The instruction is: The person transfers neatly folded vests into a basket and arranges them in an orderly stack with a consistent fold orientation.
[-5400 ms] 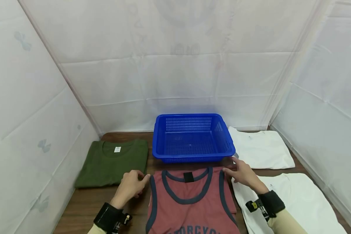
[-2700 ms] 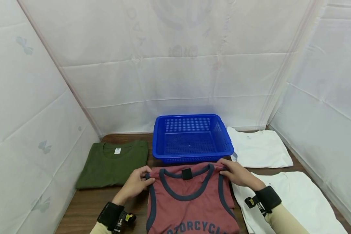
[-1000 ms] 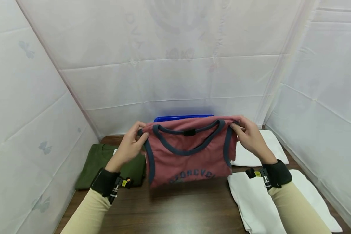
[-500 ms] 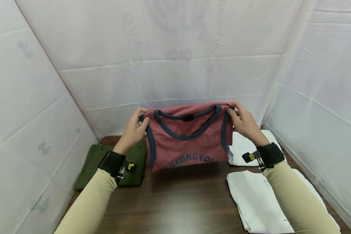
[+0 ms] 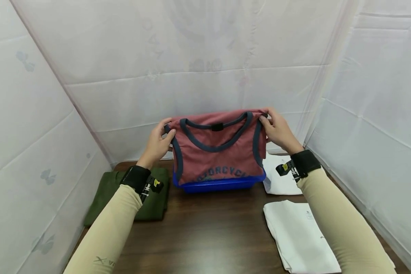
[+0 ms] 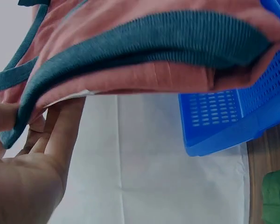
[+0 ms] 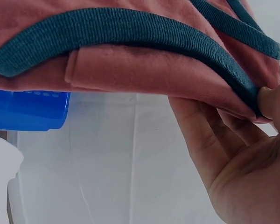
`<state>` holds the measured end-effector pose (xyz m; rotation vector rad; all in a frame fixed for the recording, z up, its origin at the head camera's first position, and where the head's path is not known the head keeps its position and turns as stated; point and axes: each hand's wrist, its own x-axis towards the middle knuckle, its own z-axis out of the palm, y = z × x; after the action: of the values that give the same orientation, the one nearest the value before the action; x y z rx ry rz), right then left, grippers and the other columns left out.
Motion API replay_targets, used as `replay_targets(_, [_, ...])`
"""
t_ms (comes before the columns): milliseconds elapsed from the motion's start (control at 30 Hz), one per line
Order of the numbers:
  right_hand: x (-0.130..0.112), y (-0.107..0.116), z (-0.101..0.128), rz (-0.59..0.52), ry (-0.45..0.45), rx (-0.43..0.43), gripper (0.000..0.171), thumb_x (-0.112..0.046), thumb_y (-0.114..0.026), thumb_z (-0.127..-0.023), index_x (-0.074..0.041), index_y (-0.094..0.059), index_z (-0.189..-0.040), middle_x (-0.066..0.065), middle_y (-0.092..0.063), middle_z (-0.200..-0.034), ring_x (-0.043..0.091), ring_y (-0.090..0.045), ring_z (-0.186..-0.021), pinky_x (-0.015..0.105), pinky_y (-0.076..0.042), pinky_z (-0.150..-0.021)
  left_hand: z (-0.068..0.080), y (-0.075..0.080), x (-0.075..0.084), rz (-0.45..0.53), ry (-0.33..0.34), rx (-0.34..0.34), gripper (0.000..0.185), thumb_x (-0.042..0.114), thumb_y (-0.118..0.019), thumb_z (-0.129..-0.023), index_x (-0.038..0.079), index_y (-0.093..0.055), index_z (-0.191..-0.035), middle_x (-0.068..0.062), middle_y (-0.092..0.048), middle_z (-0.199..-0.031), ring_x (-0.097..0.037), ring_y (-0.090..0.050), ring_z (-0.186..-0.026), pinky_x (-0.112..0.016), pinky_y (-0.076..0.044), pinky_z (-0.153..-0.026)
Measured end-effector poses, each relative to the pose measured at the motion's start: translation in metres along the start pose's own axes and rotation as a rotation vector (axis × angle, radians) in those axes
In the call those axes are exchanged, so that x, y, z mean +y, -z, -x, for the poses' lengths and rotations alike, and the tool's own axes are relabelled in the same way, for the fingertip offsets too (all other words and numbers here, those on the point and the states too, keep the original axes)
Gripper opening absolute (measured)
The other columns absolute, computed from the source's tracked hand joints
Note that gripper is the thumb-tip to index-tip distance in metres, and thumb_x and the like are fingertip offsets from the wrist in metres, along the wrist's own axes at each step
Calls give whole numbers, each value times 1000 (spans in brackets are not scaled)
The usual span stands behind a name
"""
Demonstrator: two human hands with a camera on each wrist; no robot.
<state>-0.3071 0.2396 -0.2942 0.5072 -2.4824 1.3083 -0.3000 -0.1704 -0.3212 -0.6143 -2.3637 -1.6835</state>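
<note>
A folded red tank top (image 5: 219, 161) with dark blue trim hangs between my two hands, its lettered lower part in front of the blue basket (image 5: 219, 185). My left hand (image 5: 157, 142) pinches one shoulder, thumb on the front and fingers behind. At the opposite shoulder my right hand (image 5: 277, 129) grips the cloth the same way. In the left wrist view, the basket (image 6: 210, 140) shows beneath the folded tank top (image 6: 144, 79). Most of the basket's inside is hidden by the shirt in the head view; whether the lower edge touches it I cannot tell.
A folded green T-shirt (image 5: 154, 205) lies on the wooden table (image 5: 205, 236) at left, partly behind my left forearm. Two folded white shirts lie at right, a far white shirt (image 5: 281, 180) and a near white shirt (image 5: 294, 232). White sheeting (image 5: 205, 91) walls the back and sides.
Both hands first lay at the tank top's shoulders on the table, then gripped and lifted it. It has moved forward and now hangs at the basket, whose front rim shows again below it.
</note>
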Motion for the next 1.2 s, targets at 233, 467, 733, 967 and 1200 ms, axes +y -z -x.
replay_targets(233, [6, -11, -15, -25, -37, 18, 28, -32, -44, -111, -15, -53, -132, 22, -67, -91, 28, -67, -71, 41, -60, -54, -4, 1, -8, 54, 68, -60, 84, 4, -65, -100, 26, -18, -166, -29, -51, -141, -46, -65, -113, -33, -62, -70])
replay_targets(467, [18, -20, -25, -11, -52, -18, 30, -27, -42, -112, -9, -51, -135, 25, -68, -92, 29, -68, -69, 41, -61, -55, -11, -1, -23, 74, 124, -83, 90, 0, -64, -100, 32, -12, -166, -33, -61, -132, -40, -71, -101, -33, -60, -60])
replay_targets(733, [36, -26, -32, 40, -127, -53, 33, -28, -39, -113, -6, -48, -135, 26, -65, -102, 33, -68, -78, 45, -62, -60, -23, -15, -38, 64, 220, -96, 88, 1, -61, -102, 33, -10, -166, -33, -59, -135, -41, -69, -103, -52, -62, -64])
replay_targets(967, [52, -41, -30, 32, -205, -113, 33, -23, -41, -112, 0, -47, -136, 31, -63, -110, 38, -69, -82, 42, -62, -58, -23, -23, -51, -9, 306, -96, 88, -3, -60, -101, 28, -10, -166, -35, -57, -135, -47, -66, -111, -46, -63, -66])
replay_targets(1200, [61, -48, -24, 44, -262, -163, 33, -22, -41, -112, -1, -46, -137, 29, -61, -109, 37, -68, -82, 46, -62, -62, -21, -31, -61, -75, 326, -112, 85, -3, -61, -101, 21, -13, -166, -36, -57, -136, -45, -66, -111, -45, -63, -68])
